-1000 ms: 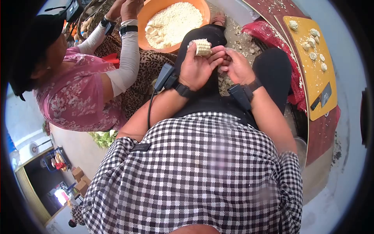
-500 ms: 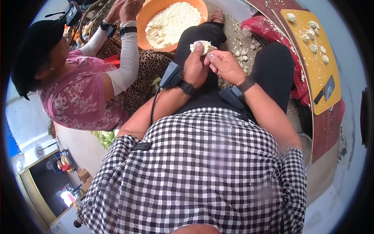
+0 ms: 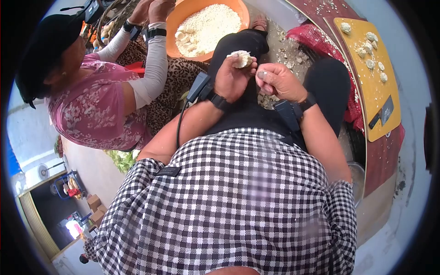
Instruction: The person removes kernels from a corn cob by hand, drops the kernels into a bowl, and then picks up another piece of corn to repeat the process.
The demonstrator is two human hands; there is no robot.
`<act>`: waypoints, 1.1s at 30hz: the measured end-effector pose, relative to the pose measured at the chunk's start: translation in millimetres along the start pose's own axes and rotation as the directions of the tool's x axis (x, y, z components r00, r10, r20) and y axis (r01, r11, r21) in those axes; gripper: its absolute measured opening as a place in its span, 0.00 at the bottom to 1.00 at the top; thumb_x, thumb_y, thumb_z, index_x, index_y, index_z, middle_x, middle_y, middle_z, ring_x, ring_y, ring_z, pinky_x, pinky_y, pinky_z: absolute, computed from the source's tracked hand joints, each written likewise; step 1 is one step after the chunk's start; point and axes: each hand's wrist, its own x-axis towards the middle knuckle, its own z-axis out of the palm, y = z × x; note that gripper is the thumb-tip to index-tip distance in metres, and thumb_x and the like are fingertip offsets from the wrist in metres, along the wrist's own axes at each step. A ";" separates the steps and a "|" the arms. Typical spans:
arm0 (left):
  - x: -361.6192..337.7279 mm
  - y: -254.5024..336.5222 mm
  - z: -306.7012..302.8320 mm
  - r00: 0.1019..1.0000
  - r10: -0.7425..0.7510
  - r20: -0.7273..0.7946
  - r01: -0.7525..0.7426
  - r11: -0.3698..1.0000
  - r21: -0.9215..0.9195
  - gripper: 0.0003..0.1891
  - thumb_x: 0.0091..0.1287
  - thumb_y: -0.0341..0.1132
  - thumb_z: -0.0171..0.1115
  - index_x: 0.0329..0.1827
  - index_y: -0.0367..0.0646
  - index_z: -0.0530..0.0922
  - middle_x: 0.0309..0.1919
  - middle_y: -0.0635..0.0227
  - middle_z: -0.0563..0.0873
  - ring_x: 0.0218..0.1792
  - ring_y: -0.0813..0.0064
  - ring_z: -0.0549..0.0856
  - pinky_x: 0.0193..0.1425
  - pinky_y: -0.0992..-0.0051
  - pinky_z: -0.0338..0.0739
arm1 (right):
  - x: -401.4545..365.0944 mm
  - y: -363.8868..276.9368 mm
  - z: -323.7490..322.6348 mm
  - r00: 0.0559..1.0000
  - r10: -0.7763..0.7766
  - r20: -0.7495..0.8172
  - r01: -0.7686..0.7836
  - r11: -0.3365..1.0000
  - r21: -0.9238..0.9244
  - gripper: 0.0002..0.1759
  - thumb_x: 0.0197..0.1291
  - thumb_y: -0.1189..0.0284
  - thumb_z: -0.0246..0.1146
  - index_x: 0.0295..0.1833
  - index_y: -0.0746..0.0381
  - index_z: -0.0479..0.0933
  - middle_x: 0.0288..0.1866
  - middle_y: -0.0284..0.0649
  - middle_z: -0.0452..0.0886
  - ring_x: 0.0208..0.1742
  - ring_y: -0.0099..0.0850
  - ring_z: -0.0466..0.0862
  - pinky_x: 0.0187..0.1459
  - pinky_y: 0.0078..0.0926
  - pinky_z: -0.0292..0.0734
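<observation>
My left hand [image 3: 233, 81] holds a pale piece of corn cob [image 3: 241, 59] between thumb and fingers, over my dark trouser leg. Just right of it, my right hand [image 3: 279, 82] is closed, its thumb pressed to the curled fingers; what it grips, if anything, is hidden. The two hands are close together. Beyond them an orange basin [image 3: 245, 13] holds loose pale kernels [image 3: 213, 27] and some cob pieces at its left side.
A co-worker [image 3: 91, 98] sits at the left, arms raised. On the right, a yellow cutting board [image 3: 373, 91] bears several cob pieces and a cleaver [image 3: 387, 109]. A red mesh sack [image 3: 316, 39] lies beside it. Scraps [image 3: 293, 52] litter the floor.
My right hand has moved right, away from the cob piece, and its fingers have curled in. My left thumb has shifted off the top of the piece.
</observation>
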 end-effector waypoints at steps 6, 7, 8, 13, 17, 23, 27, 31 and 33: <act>-2.1 2.0 -1.6 0.998 0.034 0.059 -0.043 0.985 0.166 0.16 0.63 0.33 0.56 0.52 0.36 0.72 0.47 0.56 0.80 0.48 0.66 0.80 0.57 0.67 0.72 | -4.7 -2.3 -21.3 0.978 -0.019 -0.208 -0.050 0.946 -0.321 0.07 0.62 0.72 0.62 0.32 0.62 0.76 0.24 0.29 0.75 0.22 0.14 0.70 0.23 0.13 0.65; -4.3 3.0 3.6 0.996 0.061 0.069 -0.076 0.968 0.241 0.17 0.62 0.31 0.56 0.53 0.37 0.71 0.47 0.57 0.80 0.48 0.67 0.80 0.57 0.68 0.72 | -1.8 8.1 -22.7 0.953 -0.143 -0.266 0.021 0.910 -0.414 0.04 0.62 0.73 0.61 0.34 0.62 0.77 0.25 0.30 0.76 0.23 0.14 0.71 0.25 0.14 0.67; -5.9 3.6 7.7 0.993 0.086 0.080 -0.107 0.944 0.313 0.17 0.62 0.30 0.57 0.54 0.37 0.70 0.47 0.58 0.80 0.48 0.68 0.80 0.57 0.69 0.72 | -1.3 15.4 -26.2 0.912 -0.268 -0.311 0.079 0.859 -0.506 0.02 0.61 0.75 0.60 0.36 0.62 0.77 0.26 0.30 0.77 0.24 0.14 0.72 0.27 0.15 0.69; -13.5 8.3 13.6 0.989 0.101 0.112 -0.151 0.686 0.712 0.20 0.58 0.27 0.62 0.55 0.38 0.70 0.44 0.64 0.79 0.46 0.73 0.80 0.54 0.73 0.73 | -6.0 -1.6 -20.1 0.927 -0.046 -0.372 -0.084 0.943 -0.323 0.14 0.68 0.62 0.53 0.41 0.62 0.76 0.31 0.31 0.78 0.25 0.15 0.73 0.26 0.14 0.70; -19.6 7.5 24.1 0.974 0.141 0.178 -0.222 0.421 0.880 0.23 0.54 0.28 0.66 0.53 0.40 0.71 0.43 0.65 0.79 0.44 0.74 0.79 0.50 0.74 0.74 | -4.7 -5.7 -4.4 0.937 0.010 -0.349 -0.077 0.981 -0.180 0.13 0.69 0.61 0.52 0.47 0.59 0.73 0.29 0.27 0.72 0.23 0.12 0.70 0.21 0.08 0.63; -14.1 10.0 27.0 0.850 0.295 0.437 -0.412 -0.145 0.900 0.20 0.46 0.31 0.71 0.44 0.41 0.78 0.37 0.63 0.77 0.38 0.63 0.82 0.44 0.71 0.77 | 7.6 18.0 -4.1 0.911 -0.205 -0.357 0.025 0.894 -0.448 0.20 0.64 0.55 0.59 0.45 0.63 0.72 0.27 0.34 0.75 0.26 0.19 0.73 0.27 0.20 0.69; -14.9 7.9 28.4 0.872 0.285 0.399 -0.366 -0.163 0.916 0.20 0.47 0.32 0.72 0.45 0.42 0.79 0.37 0.64 0.78 0.37 0.64 0.82 0.41 0.71 0.77 | 12.0 20.5 -3.5 0.871 -0.368 -0.324 0.123 0.803 -0.583 0.20 0.67 0.57 0.55 0.46 0.65 0.70 0.29 0.42 0.77 0.32 0.32 0.79 0.38 0.31 0.73; -17.5 9.0 27.2 0.882 0.273 0.385 -0.344 -0.185 0.920 0.18 0.50 0.31 0.69 0.45 0.40 0.80 0.35 0.64 0.78 0.35 0.66 0.81 0.39 0.73 0.75 | 12.4 21.3 -2.4 0.861 -0.440 -0.256 0.145 0.693 -0.706 0.18 0.70 0.60 0.49 0.47 0.66 0.70 0.33 0.52 0.78 0.39 0.49 0.79 0.43 0.38 0.73; -17.0 10.4 24.2 0.882 0.269 0.388 -0.342 -0.202 0.918 0.17 0.50 0.31 0.68 0.45 0.40 0.80 0.35 0.64 0.78 0.35 0.66 0.81 0.39 0.73 0.76 | 16.5 25.5 -4.1 0.863 -0.450 -0.229 0.148 0.660 -0.737 0.17 0.71 0.61 0.47 0.47 0.66 0.69 0.35 0.56 0.78 0.41 0.56 0.77 0.43 0.42 0.72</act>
